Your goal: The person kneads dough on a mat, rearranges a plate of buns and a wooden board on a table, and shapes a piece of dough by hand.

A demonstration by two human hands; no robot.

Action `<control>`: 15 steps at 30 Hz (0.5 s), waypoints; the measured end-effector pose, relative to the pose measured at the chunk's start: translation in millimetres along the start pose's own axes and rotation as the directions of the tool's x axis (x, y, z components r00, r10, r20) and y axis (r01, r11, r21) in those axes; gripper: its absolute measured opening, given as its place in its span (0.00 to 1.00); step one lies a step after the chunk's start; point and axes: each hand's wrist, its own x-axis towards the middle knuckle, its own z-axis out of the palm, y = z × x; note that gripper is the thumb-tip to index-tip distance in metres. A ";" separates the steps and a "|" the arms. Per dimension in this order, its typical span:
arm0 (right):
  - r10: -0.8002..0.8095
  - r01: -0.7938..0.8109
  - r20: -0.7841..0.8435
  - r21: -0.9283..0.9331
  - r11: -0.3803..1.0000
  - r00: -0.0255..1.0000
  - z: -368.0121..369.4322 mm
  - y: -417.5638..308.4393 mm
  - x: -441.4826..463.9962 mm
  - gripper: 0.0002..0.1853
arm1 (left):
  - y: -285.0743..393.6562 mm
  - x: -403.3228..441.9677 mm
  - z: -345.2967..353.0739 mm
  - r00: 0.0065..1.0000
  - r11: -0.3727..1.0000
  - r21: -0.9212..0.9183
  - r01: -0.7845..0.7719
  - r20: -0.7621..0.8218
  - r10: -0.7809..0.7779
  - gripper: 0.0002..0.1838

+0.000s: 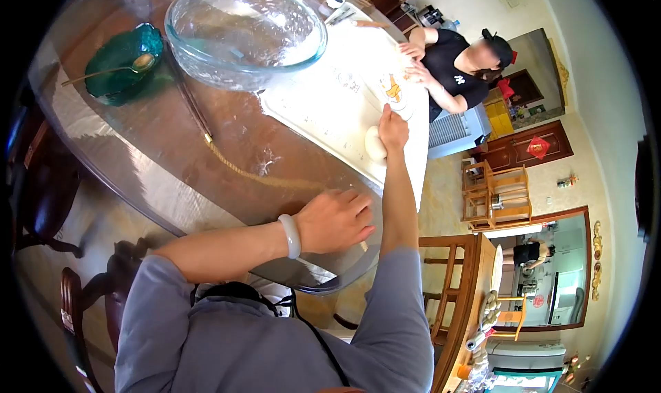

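Note:
My left hand (336, 221), with a pale bangle at the wrist, is over the near table edge, its fingers loosely bent and apart with nothing visible in them. My right hand (394, 130) reaches onto the white board (317, 121), fingers curled and pressed together; what they hold, if anything, is hidden. A smooth white dough ball (374, 145) lies right beside that hand, partly behind it. Just beyond the fingertips is a white plate with an orange picture (394, 90).
A large glass bowl (244, 81) stands beside the board. Farther left are a green glass dish (113, 83) with a spoon and brown sticks (189, 104). A co-worker in black (447, 66) has both hands at the board's far edge. Another person (529, 254) stands in the kitchen.

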 end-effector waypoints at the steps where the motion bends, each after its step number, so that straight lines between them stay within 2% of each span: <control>1: -0.010 0.007 0.054 0.060 0.998 0.998 -3.6 1.4 -2.2 0.32 | -1.2 0.8 0.8 1.000 1.000 0.003 -0.008 -0.013 0.008 0.12; 2: -0.021 0.007 0.110 0.124 0.992 0.994 -4.9 1.7 -6.8 0.32 | -1.3 -0.6 1.4 1.000 1.000 0.006 -0.015 -0.020 0.015 0.12; 4: 0.054 -0.128 0.174 0.445 0.886 0.983 -2.7 10.9 -3.9 0.34 | -4.3 1.1 2.3 0.999 1.000 0.001 -0.030 -0.031 0.030 0.12; 6: 0.129 -0.338 0.342 0.674 0.657 0.931 -8.7 25.4 -5.2 0.35 | -2.8 -1.2 3.4 0.999 0.999 -0.032 -0.027 -0.018 0.026 0.11; 7: 0.117 -0.394 0.399 0.735 0.552 0.909 -29.1 18.7 -17.5 0.36 | -0.8 -2.1 2.6 1.000 0.999 -0.027 -0.027 -0.018 0.026 0.11; 10: 0.080 -0.272 0.288 0.724 0.634 0.954 -44.6 10.7 -41.8 0.34 | 2.3 -2.7 3.1 1.000 0.999 -0.032 -0.023 -0.016 0.022 0.11; 11: 0.092 -0.186 0.191 0.563 0.805 0.977 -49.9 2.8 -53.9 0.32 | 2.1 -2.3 2.2 1.000 0.999 -0.031 -0.021 -0.015 0.021 0.11; 12: 0.110 -0.154 0.121 0.466 0.871 0.987 -53.9 -8.7 -64.3 0.29 | 1.9 -2.2 2.2 1.000 0.999 -0.028 -0.016 -0.015 0.016 0.11; 14: 0.095 -0.058 -0.079 0.377 0.924 0.992 -46.4 -17.2 -79.1 0.26 | 1.3 -3.3 3.4 1.000 0.999 -0.035 -0.013 -0.012 0.012 0.11; 15: 0.021 0.028 -0.159 0.298 0.954 0.987 -42.3 -21.1 -82.3 0.25 | 0.5 -2.3 4.3 1.000 0.999 -0.035 -0.012 -0.012 0.011 0.11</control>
